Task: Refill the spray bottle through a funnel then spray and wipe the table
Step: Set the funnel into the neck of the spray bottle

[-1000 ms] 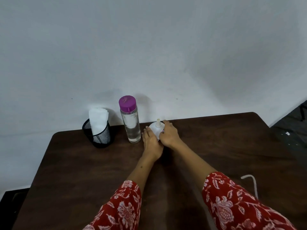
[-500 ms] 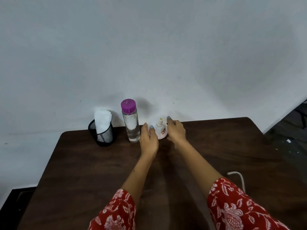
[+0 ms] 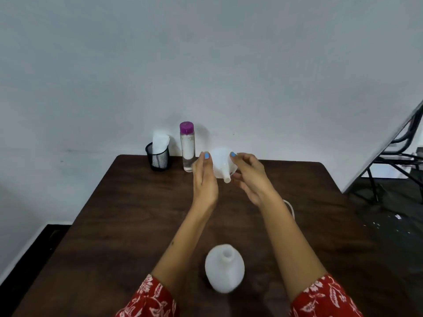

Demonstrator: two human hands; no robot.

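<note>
A white funnel (image 3: 221, 164) is lifted above the far part of the dark wooden table (image 3: 128, 225), tilted with its spout pointing toward me. My left hand (image 3: 204, 179) and my right hand (image 3: 250, 179) hold it by the rim from both sides. An open white spray bottle (image 3: 224, 268), with no spray head on its neck, stands near me between my forearms. A clear bottle with a purple cap (image 3: 187, 146), holding clear liquid, stands at the table's far edge, just left of my hands.
A black mesh cup (image 3: 158, 157) with white tissues stands at the far left by the wall. A white tube (image 3: 290, 207) lies on the table right of my right forearm. Black metal legs of a stand (image 3: 389, 161) are on the floor at right.
The funnel has been lifted off the table by both hands and tipped spout toward me. The view has dropped, bringing the open white bottle near me into sight.
</note>
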